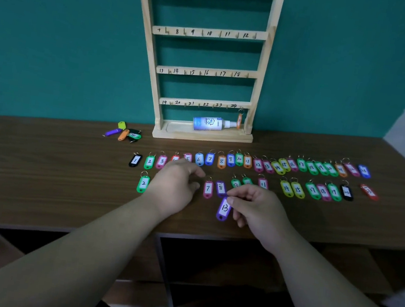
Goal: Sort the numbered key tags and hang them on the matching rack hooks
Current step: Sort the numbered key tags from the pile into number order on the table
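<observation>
Clearly sorting is the step in hand: the wooden rack (207, 34) at the far side of the counter (39, 156) carries only one orange tag (239, 121), on hook 24, while the others lie in numbered rows. The left hand (173, 188) rests loosely on the counter, gripping nothing; the right hand (258, 208) pinches purple tag 13 (224, 208) by its ring end, long axis near-to-far, rounded end pointing near. Next, I judge, it belongs farther right, between pink tag 11 (263, 183) and yellow tag 14 (286, 188).
</observation>
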